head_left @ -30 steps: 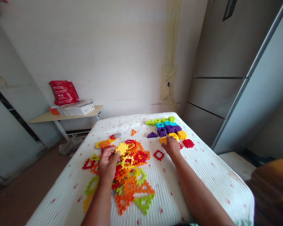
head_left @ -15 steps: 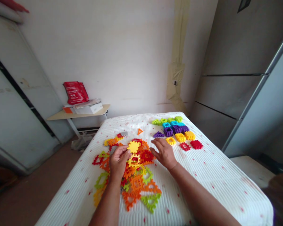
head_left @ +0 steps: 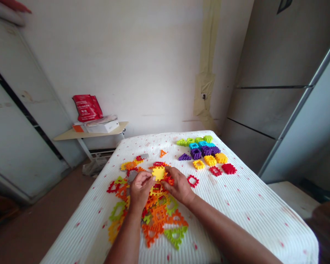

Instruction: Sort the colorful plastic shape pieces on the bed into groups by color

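Both hands meet over a heap of orange, red, yellow and green plastic pieces [head_left: 156, 216] on a white bed [head_left: 236, 205]. My left hand [head_left: 139, 189] pinches a yellow toothed piece [head_left: 158, 173] by its left edge. My right hand [head_left: 177, 185] grips the same piece from the right, fingers curled round it. A red open square piece [head_left: 193, 180] lies just right of my right hand. At the far right of the bed stands a sorted group of green, blue, purple, yellow and red pieces [head_left: 207, 152].
A small orange triangle [head_left: 162, 153] lies alone toward the bed's far edge. A low shelf [head_left: 90, 132] by the wall carries a red bag [head_left: 87, 107] and a white box. Grey cabinet doors stand at left and right.
My right hand has come back from the sorted group to the heap and taken hold of the yellow piece that my left hand holds. The camera has shifted left.
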Motion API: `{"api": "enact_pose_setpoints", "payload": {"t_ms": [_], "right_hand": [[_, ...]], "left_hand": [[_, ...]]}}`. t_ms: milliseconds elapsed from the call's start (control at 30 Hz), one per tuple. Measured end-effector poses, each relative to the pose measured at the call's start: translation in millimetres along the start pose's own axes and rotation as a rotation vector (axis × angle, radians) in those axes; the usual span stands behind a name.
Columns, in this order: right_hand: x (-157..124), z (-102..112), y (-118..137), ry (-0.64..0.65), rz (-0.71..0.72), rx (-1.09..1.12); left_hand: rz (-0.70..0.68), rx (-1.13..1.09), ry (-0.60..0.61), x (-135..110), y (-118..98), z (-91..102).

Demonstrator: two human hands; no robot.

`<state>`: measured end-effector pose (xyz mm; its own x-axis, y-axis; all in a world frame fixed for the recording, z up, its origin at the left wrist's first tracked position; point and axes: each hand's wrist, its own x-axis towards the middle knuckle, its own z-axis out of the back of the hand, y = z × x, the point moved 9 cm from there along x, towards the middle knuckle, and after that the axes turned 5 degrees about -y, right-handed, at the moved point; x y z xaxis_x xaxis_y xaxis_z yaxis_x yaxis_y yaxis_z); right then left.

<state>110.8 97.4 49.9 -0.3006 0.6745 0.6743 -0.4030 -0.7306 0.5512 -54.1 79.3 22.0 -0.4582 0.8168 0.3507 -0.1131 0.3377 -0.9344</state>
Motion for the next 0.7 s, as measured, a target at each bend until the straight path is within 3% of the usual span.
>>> {"api": "enact_pose_setpoints", "payload": {"t_ms": [233, 533, 700], "right_hand": [[-3, 0, 8, -0.005, 0.063, 0.067], [3, 15, -3, -0.115, 0.001, 0.231], [3, 14, 2, -0.075, 0.042, 0.261]], "left_hand": [[-0.012, 0.068, -0.01, -2, -3, 2.1], [-0.113, 0.127, 0.025, -3, -12, -3.1], [-0.028, 0.063, 0.065, -2, -11, -8.0]]}}
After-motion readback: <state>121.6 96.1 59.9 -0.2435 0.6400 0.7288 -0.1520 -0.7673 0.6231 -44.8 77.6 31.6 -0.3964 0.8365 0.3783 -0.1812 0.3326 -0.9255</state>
